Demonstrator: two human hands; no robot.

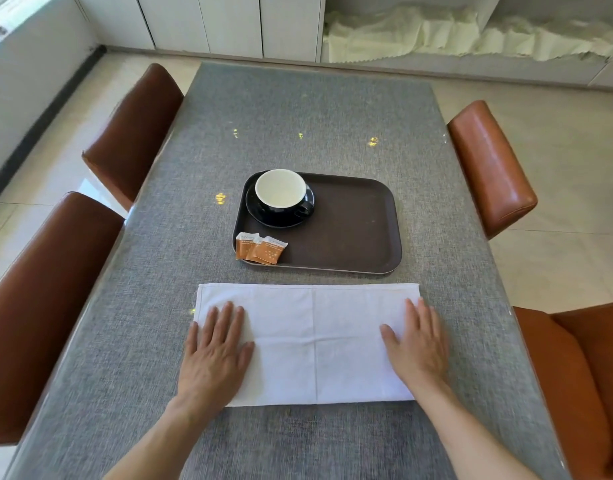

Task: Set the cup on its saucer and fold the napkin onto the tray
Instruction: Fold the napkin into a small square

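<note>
Left hand [213, 351] flat on the napkin's [312, 341] left end, fingers spread, gripping nothing. Napkin lies on the counter [298, 116], just in front of the tray [353, 230], looks folded once. Cup [281, 194] sits on its saucer [260, 213] at tray's far-left. Right hand [416, 344] flat on the right end, same. Fold step in hand; next: pinch one end, fold across, move to tray.

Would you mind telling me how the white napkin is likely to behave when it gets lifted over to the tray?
The napkin looks like thin cloth with soft crease lines, so it will probably droop and partly unfold unless supported on both sides. It lies flat under both hands, suggesting it is light and may slide easily on the smooth table cover.
</note>
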